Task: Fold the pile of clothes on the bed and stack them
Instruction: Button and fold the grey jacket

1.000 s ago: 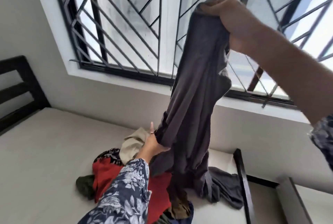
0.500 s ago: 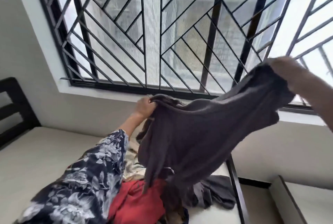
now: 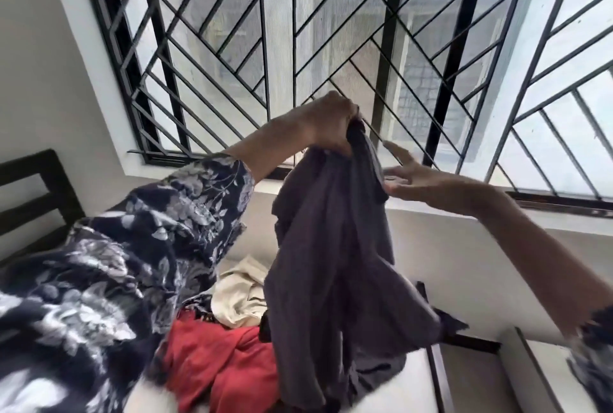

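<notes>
A dark grey garment [image 3: 331, 263] hangs in the air in front of the window. My left hand [image 3: 331, 122] grips its top edge, raised high at the middle of the view. My right hand [image 3: 408, 173] is beside the garment's upper right edge with fingers spread, fingertips touching the cloth. Below lies the pile on the bed: a red garment [image 3: 222, 363], a cream garment [image 3: 242, 299] and a dark patterned piece partly hidden behind my left sleeve.
The bed's light mattress [image 3: 408, 376] runs under the pile, with a dark wooden footboard [image 3: 438, 376] on the right and a dark headboard [image 3: 30, 193] at the left. A barred window [image 3: 298, 31] and its sill stand close behind.
My left hand has risen with the garment's edge. My right hand has let go of the far corner and come in towards the left hand. The garment now hangs down instead of being stretched wide.
</notes>
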### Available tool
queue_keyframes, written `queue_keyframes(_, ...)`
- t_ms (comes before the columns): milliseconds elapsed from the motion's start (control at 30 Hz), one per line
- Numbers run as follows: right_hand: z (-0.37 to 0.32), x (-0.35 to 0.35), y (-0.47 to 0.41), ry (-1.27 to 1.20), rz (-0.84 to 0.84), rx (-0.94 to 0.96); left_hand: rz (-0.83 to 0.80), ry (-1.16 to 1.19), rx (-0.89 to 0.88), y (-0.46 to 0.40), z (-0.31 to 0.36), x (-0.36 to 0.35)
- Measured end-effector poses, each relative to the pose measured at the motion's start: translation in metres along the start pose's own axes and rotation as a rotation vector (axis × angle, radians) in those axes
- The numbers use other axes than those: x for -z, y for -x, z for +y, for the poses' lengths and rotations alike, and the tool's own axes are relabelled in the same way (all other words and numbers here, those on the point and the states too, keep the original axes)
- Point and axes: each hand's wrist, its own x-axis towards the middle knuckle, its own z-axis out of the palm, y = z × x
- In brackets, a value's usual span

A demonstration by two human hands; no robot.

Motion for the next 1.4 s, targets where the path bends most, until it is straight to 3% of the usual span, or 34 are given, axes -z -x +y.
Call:
queue_keyframes(167, 0.004, -0.047, -0.019, -0.242, 0.282, 0.069, -0.078, 0.022, -0.087, 0.009, 0.030, -0.014)
queue_keyframes(233, 0.012, -0.052, -0.017, -0.263, 0.380, 0.038, -0.029, 0.163, -0.102, 0.020, 0.030, -0.027)
queue_keyframes(300, 0.019, -0.053, -0.012, -0.338, 0.439, 0.049, 0.040, 0.446, -0.111, 0.033, 0.024, -0.047)
queue_keyframes(367, 0.025, -0.049, -0.007, -0.444, 0.496, 0.060, 0.103, 0.763, -0.032, 0.047, 0.015, -0.074)
queue_keyframes(433, 0.027, -0.042, 0.000, -0.524, 0.548, 0.067, 0.096, 0.889, 0.173, 0.064, 0.001, -0.109)
queue_keyframes(533, 0.019, -0.030, 0.011, -0.591, 0.592, 0.111, -0.155, 0.954, 0.467, 0.086, -0.014, -0.160)
queue_keyframes(600, 0.008, -0.019, 0.017, -0.620, 0.627, 0.162, -0.300, 0.910, 0.513, 0.092, -0.007, -0.181)
queue_keyframes(667, -0.003, -0.005, 0.023, -0.636, 0.661, 0.224, -0.327, 1.039, 0.510, 0.086, 0.011, -0.187)
queue_keyframes(800, -0.020, 0.030, 0.041, -0.680, 0.790, 0.280, -0.115, 1.231, 0.480, 0.043, 0.031, -0.160)
queue_keyframes(967, -0.008, 0.078, 0.073, -0.631, 0.976, 0.261, 0.142, 1.072, 0.391, -0.019, 0.003, -0.084)
queue_keyframes(1167, 0.009, 0.115, 0.085, -0.447, 1.117, 0.134, 0.441, 0.637, 0.258, -0.074, 0.014, 0.010)
queue_keyframes(1267, 0.014, 0.129, 0.082, -0.396, 1.197, 0.046, 0.443, 0.322, 0.095, -0.080, 0.032, 0.038)
queue_keyframes(1400, 0.023, 0.139, 0.076, -0.302, 1.280, -0.078, 0.342, 0.198, 0.005, -0.077, 0.037, 0.046)
